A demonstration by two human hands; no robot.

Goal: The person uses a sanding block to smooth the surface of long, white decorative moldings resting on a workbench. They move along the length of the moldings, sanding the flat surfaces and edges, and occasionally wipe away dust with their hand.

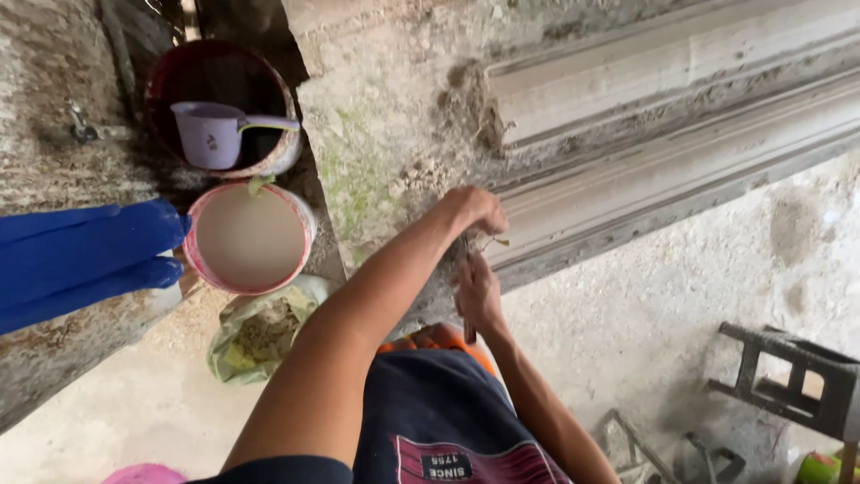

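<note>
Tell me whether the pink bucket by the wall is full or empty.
Nearly full: pale, cloudy liquid fills the pink bucket almost to its rim.

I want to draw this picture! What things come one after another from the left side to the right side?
Blue cloth → pink bucket of cloudy water → left hand → dark stool

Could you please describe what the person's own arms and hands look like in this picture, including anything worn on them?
Both arms are bare along the whole length in view; no cuffs or sleeves reach the forearms. The left hand and right hand are bare too, with no gloves, and no watch or bracelet shows at either wrist. The fingers are too small and blurred to check for rings.
</note>
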